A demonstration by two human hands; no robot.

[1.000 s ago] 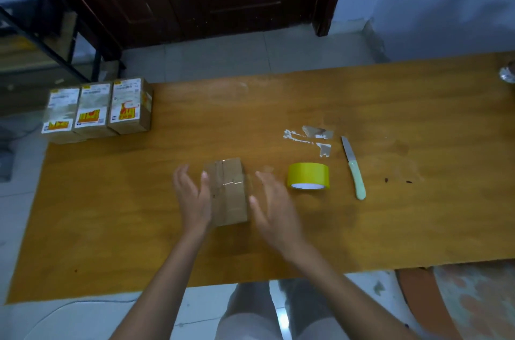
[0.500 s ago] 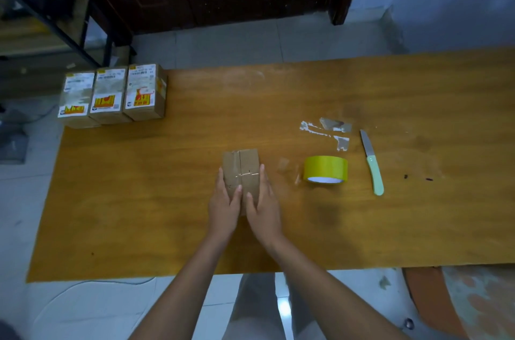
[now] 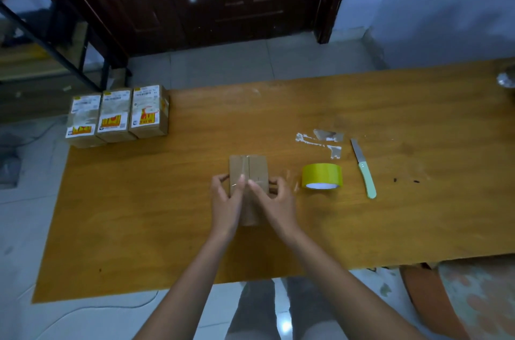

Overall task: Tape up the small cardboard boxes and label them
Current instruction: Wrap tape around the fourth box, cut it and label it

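A small plain cardboard box [image 3: 248,169] lies in the middle of the wooden table [image 3: 139,214], with clear tape along its top seam. My left hand [image 3: 225,200] grips its left side, thumb on top and fingers curled round the edge. My right hand [image 3: 274,204] grips the right side the same way. Both thumbs meet near the seam. A yellow tape roll [image 3: 322,175] lies just right of the box. Three labelled, taped boxes [image 3: 118,115] stand in a row at the table's far left corner.
A knife with a pale green handle [image 3: 363,169] lies right of the tape roll. Scraps of torn tape and paper [image 3: 323,140] lie behind the roll. A shiny object [image 3: 507,80] sits at the far right edge. A dark wooden door stands beyond the table.
My hands were open beside the box, then pressed flat on its near end; now they have spread to its sides and curl round the edges.
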